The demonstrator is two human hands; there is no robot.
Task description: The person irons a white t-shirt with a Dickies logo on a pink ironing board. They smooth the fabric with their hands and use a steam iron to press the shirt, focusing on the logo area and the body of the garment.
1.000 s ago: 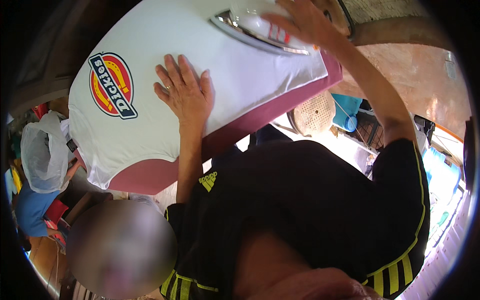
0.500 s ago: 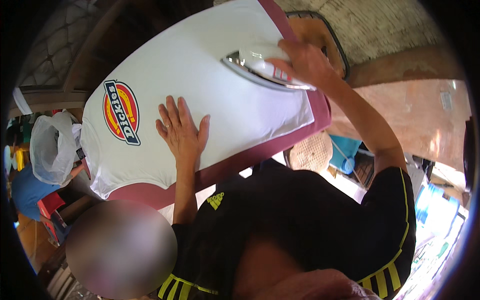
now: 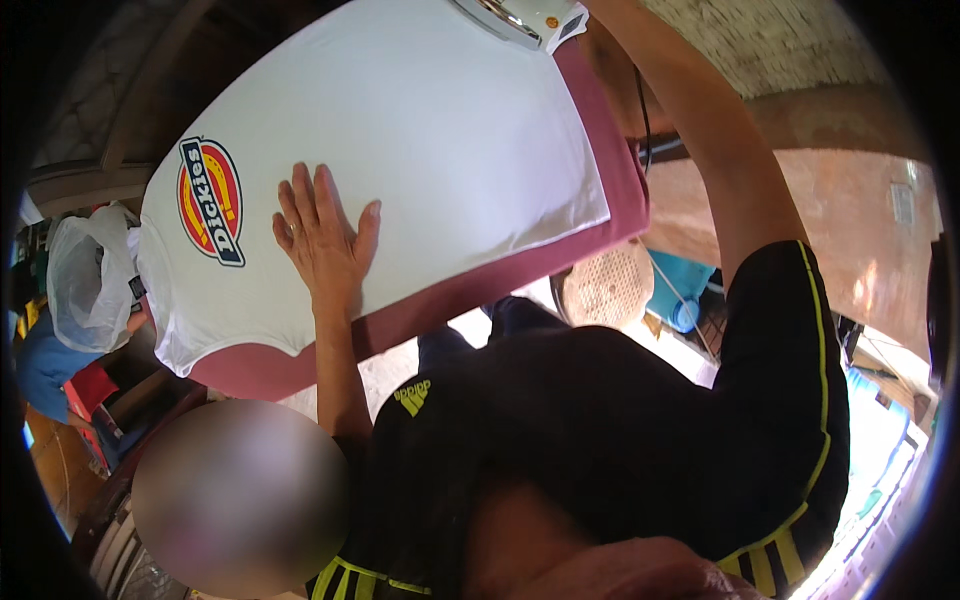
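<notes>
Head view: your left hand (image 3: 330,250) is spread flat on the white shirt (image 3: 450,150), gripping nothing, beside the colourful print (image 3: 211,202). Shirt's draped over the maroon ironing board (image 3: 270,372), mostly smooth, bit rumpled at the left end. The iron (image 3: 530,15) has slid farther away; your right hand's out of frame, can't tell its grip.

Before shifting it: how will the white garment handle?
The white garment will probably flop: its edge ripples over the maroon surface. Likely light: the cloth looks thin. Pushed, it may bunch; creases show at its left end.
</notes>
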